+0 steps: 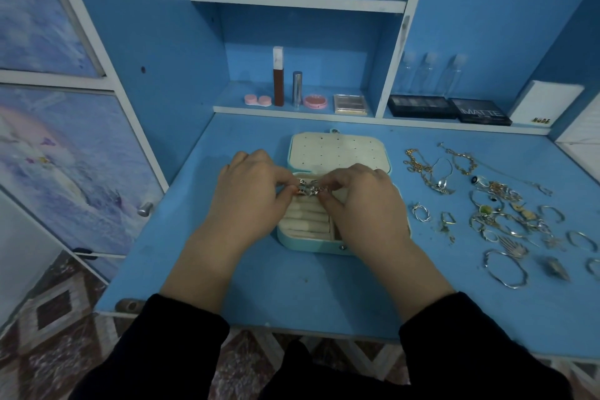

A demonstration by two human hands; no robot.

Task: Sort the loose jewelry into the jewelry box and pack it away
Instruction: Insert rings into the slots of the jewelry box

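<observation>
Blue worktop (246, 286), box (292, 242) open at centre. My left hand (250, 185) and right hand (360, 195) each hold a narrow pinch grip on small rings (308, 190) over the ring rolls. Pile (496, 214) lies unsorted to my right. Early stage, I'd say; closing the box is far off.

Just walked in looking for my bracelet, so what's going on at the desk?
A person is sorting jewelry. Their left hand and right hand both pinch small silver pieces over the padded rolls of the open jewelry box, which sits on the blue desk. A spread of loose jewelry lies on the desk to the right of the box.
</observation>
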